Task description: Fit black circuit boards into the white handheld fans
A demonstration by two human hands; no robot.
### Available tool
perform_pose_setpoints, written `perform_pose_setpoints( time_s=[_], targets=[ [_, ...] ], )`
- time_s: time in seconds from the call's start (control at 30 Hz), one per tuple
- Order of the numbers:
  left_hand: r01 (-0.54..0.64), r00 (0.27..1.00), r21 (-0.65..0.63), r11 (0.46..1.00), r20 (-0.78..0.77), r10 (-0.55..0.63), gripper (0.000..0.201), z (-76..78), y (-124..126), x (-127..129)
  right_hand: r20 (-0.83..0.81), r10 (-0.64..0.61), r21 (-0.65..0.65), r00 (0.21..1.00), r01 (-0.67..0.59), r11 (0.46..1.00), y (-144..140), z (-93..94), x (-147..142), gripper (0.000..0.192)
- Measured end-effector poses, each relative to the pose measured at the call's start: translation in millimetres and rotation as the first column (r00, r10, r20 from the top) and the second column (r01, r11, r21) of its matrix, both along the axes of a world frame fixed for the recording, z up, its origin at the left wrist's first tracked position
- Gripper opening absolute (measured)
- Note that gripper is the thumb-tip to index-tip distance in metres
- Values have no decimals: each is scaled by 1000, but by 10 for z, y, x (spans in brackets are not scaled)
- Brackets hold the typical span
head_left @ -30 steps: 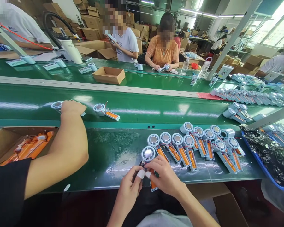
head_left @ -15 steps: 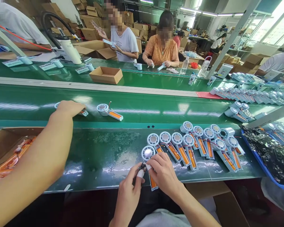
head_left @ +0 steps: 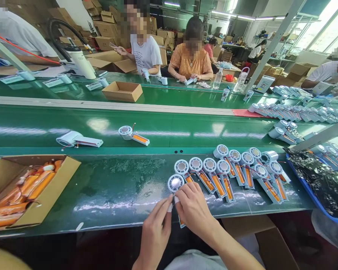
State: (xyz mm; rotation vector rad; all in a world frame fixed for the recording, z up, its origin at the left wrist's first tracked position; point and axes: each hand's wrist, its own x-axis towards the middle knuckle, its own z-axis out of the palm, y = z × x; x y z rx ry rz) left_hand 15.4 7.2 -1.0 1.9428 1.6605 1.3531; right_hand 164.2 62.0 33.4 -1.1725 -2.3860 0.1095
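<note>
Both my hands meet at the neck of a light-blue handheld fan [head_left: 175, 183], lying on the bench with its round grille up. My left hand [head_left: 155, 228] comes from the left, fingers pinched together just below the fan head; whatever lies between the fingertips is hidden. Curled over the fan's handle, my right hand [head_left: 193, 205] has its thumb and fingertips closed close to the left ones. What it pinches cannot be made out. White covers wrap a fingertip on each hand. Only the handle's lower end shows beneath my right hand.
Several opened fans [head_left: 210, 165] with orange cells crowd the right. A blue tray [head_left: 312, 198] of black parts lies beyond. At left stands a cardboard box [head_left: 63, 187] of orange cells. Two fans lie on the green belt [head_left: 163, 131]. Co-workers sit opposite; another person's arm [head_left: 5, 258] shows bottom left.
The other person's arm has drawn back from the belt, uncovering a fan and the box of orange cells. My left fingers have shifted up, and the small dark circuit board is now out of sight.
</note>
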Motion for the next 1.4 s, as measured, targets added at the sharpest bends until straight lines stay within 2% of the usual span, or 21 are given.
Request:
perform_pose_setpoints(
  time_s=[0.1,0.23,0.37,0.5,0.7,0.87,1.0,1.1,1.27,1.4],
  targets=[
    [14,1000,-27,1000,7,-14,31,8,2,-2,117,77,-10,990,-77,997,37,101,40,16],
    [76,990,-200,977,133,-50,30,67,22,-60,131,133,-44,982,-128,991,88,135,89,14],
    [115,961,-313,943,275,-27,30,133,55,-111,-39,103,-109,994,-107,988,98,44,111,11],
    [148,936,-381,912,353,-5,31,176,76,-136,-218,96,-235,971,-147,961,77,-6,139,24],
    [216,915,-393,894,400,-46,29,171,90,-140,-322,53,-341,945,-168,925,53,-34,122,24],
    [205,907,-439,875,422,0,31,115,95,-183,-415,-28,-385,909,-148,911,81,-49,126,22],
    [131,940,-481,867,339,47,39,91,39,-223,-519,-162,-486,839,-134,864,68,16,301,26],
    [109,971,-474,873,239,9,39,76,6,-209,-480,-221,-530,849,-80,844,36,17,374,27],
    [106,994,-342,934,12,-108,42,82,29,-138,-555,-161,-442,816,-125,888,51,-40,220,24],
    [141,960,-313,939,-190,-207,52,129,31,-113,-564,-103,-421,819,-178,889,87,-69,111,23]
  ],
)
